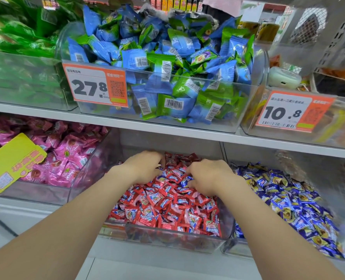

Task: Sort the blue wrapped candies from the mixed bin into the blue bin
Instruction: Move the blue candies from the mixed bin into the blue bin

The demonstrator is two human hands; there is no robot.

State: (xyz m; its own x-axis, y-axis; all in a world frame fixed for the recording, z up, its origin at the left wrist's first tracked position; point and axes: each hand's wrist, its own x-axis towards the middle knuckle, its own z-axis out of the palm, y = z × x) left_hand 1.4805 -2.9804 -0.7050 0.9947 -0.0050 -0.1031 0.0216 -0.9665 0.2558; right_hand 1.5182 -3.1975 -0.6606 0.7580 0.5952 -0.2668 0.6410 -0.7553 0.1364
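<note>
Both hands down in mixed bin (167, 238); left hand (145, 166) and right hand (208, 176) have fingers curled into the red pile; can't tell whether either holds anything (fingertips buried); blue wrapped candies (184, 181) lie between the hands, at the right fingertips; blue bin (240, 252) just right of the right hand.

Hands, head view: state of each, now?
Left hand: fingers curled down into the candies in the mixed bin; whether they hold one cannot be told.
Right hand: same, fingers curled among the candies; cannot be told.
</note>
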